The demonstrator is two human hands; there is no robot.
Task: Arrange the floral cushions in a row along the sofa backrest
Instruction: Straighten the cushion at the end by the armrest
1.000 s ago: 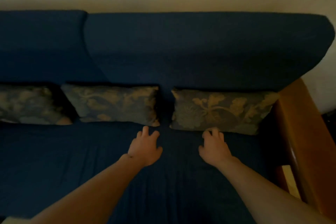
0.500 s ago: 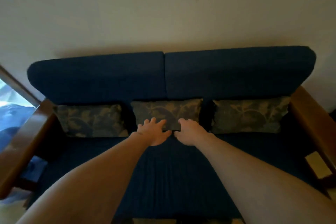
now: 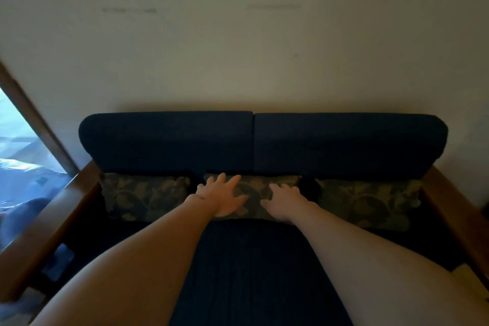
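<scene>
Three dark floral cushions lean in a row against the navy sofa backrest (image 3: 264, 140): a left cushion (image 3: 145, 196), a middle cushion (image 3: 255, 193) and a right cushion (image 3: 367, 201). My left hand (image 3: 222, 196) lies flat with fingers spread on the left part of the middle cushion. My right hand (image 3: 284, 201) rests on its right part, fingers apart. Neither hand grips anything. Both hands cover part of the middle cushion.
The navy seat (image 3: 254, 267) stretches toward me between my forearms. Wooden armrests stand at the left (image 3: 53, 219) and right (image 3: 455, 214). A pale wall (image 3: 238, 47) rises behind the sofa, and a bright window with a wooden frame (image 3: 29, 124) is at far left.
My view has pulled back and up, showing the whole sofa. Both hands moved from the seat in front of the cushions onto the middle cushion.
</scene>
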